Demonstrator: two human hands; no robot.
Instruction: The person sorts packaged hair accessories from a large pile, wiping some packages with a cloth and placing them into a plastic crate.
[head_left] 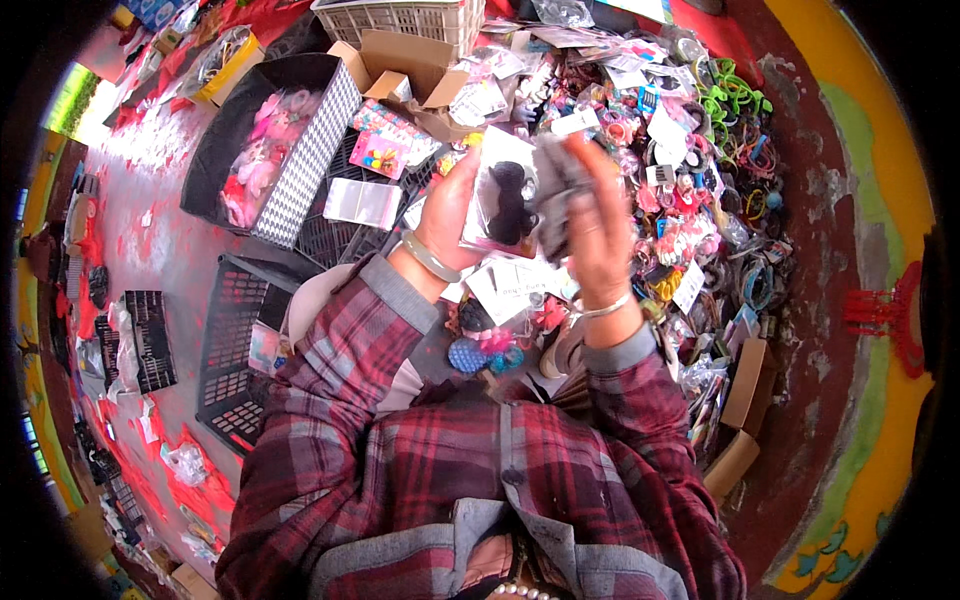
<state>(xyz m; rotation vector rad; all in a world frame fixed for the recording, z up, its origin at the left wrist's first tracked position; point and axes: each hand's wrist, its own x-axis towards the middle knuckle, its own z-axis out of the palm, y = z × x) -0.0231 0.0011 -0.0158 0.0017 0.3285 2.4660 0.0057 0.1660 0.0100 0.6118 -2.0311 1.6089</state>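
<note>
Presently, the left hand [445,220] pinches the clear packet [497,190] by its left edge, long axis pointing roughly forward, while the right hand [602,225] grasps a blurred grey bundle [558,190] just rightward of it.

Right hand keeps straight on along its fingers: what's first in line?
Probably the white card on the heap of hair accessories, just ahead of the right hand in the image. Depth is unclear: the hand may pass over it.
</note>
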